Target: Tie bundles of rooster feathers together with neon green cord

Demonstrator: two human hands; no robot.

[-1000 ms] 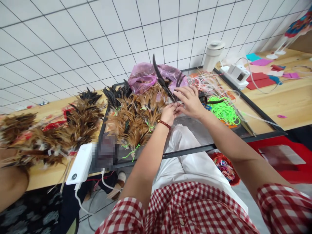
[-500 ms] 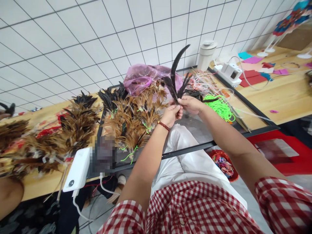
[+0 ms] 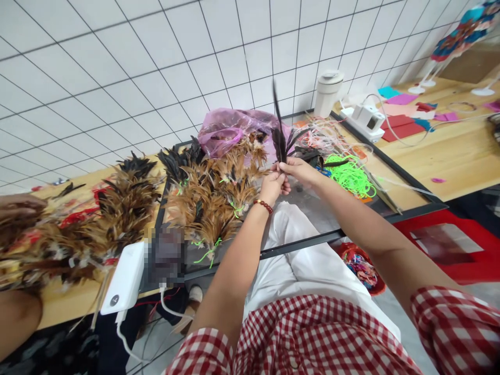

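Observation:
A small bunch of black feathers (image 3: 280,143) stands upright above the tray, one long feather rising from its middle. My left hand (image 3: 274,186), with a beaded bracelet at the wrist, is closed around the lower end of the bunch. Just above it, my right hand (image 3: 297,169) pinches the base of the same feathers. The quill ends are hidden by my fingers. Left of my hands lie brown feather bunches (image 3: 213,195), some tied with green cord. To the right is a heap of bright green cord (image 3: 351,177), with loose black feathers beside it.
A pink plastic bag (image 3: 230,130) and a white cup (image 3: 328,94) stand at the back. A white power bank (image 3: 124,278) sits at the left edge beside a blurred-out device. Another person's hand (image 3: 19,205) is over feathers at far left. A power strip (image 3: 363,122) lies right.
The feather bunch has turned between my fingers, so the curved long feather now looks narrow and straight. At far left, the other person's hand has come further into view.

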